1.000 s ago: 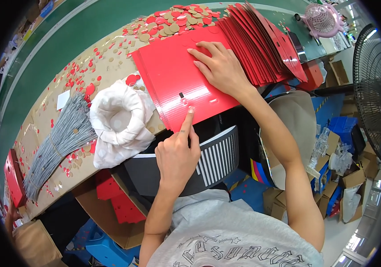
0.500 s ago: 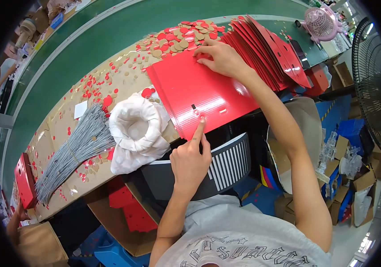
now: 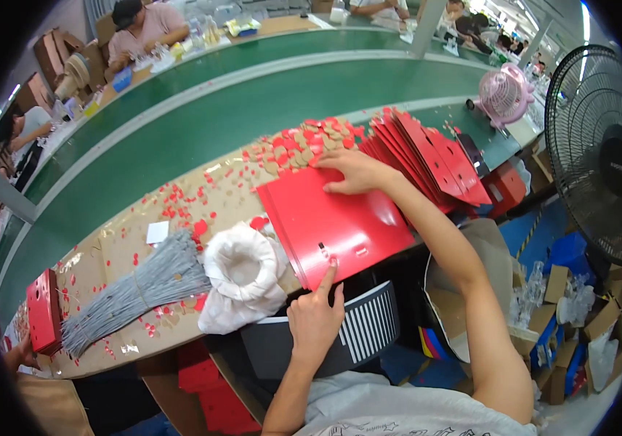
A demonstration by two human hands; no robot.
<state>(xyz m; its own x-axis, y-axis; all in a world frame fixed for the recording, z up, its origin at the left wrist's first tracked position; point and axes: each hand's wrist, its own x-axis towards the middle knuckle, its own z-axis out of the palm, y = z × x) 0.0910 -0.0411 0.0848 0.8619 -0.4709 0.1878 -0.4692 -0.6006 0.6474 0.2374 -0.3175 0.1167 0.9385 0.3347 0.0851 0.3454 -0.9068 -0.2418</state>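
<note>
A glossy red cardboard sheet point(image 3: 311, 211) lies flat at the near edge of the table, with small punched openings near its close side. The outstretched index fingertip of my left hand point(image 3: 314, 320) presses on the sheet beside these openings; its other fingers are curled and hold nothing. Across the sheet's far part rests my right hand point(image 3: 354, 173), fingers apart, fingertips at the far edge by a pile of red and brown cardboard discs point(image 3: 300, 145). To the right of that hand leans a stack of red cardboard pieces point(image 3: 427, 156).
Left of the sheet stand a rolled-down white cloth bag point(image 3: 242, 269) and a bundle of grey wire ties point(image 3: 140, 294). Another person's hand point(image 3: 24, 352) touches red pieces point(image 3: 43, 312) at far left. A black fan point(image 3: 602, 156) and a pink fan point(image 3: 503, 94) are at right.
My view has tilted up, so the table sits lower and people across the green belt now show. Both hands stay at about the same places on the red sheet.
</note>
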